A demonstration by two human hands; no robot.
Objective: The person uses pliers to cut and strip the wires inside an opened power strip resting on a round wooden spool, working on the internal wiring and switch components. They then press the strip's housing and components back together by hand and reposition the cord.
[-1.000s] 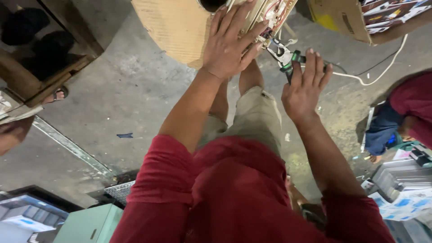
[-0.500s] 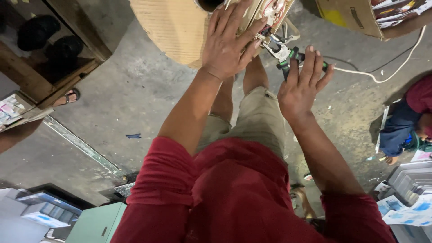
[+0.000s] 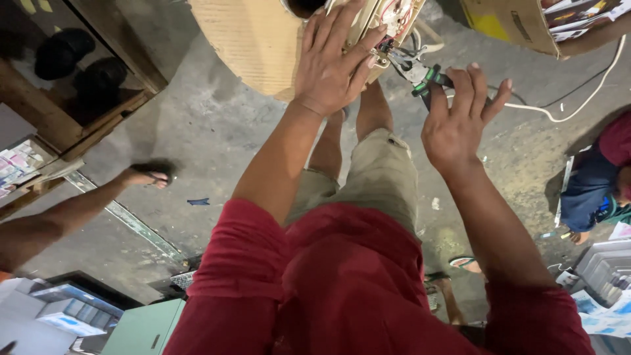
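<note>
Nearest the camera: red sleeves and khaki shorts, person standing over a concrete floor (image 3: pixel 217 131). Left hand (image 3: pixel 332 66) lies flat, fingers spread, on a cream plastic housing (image 3: pixel 388 20) with exposed wiring; it is pressing rather than clasping, nothing enclosed. Right hand (image 3: pixel 460 118) has its palm against the green-and-black handles of the pliers (image 3: pixel 420 72), fingers splayed and lifted, so the grip is loose at best; whether the thumb wraps the handles can't be told. Plier tips sit at the housing's open edge, among the red wires. The housing rests against a cardboard-wrapped drum (image 3: pixel 256 39), top centre, beyond both hands. Risks, as judged: with fingers that open, the pliers could slip and drop onto the feet below; the nose could nick wire insulation; the housing is held by palm pressure only, so it may shift sideways. Farther out: white cable (image 3: pixel 578 112) on the floor, cardboard box (image 3: pixel 513 23), another person's sandalled foot (image 3: pixel 148 176) at the left.
</note>
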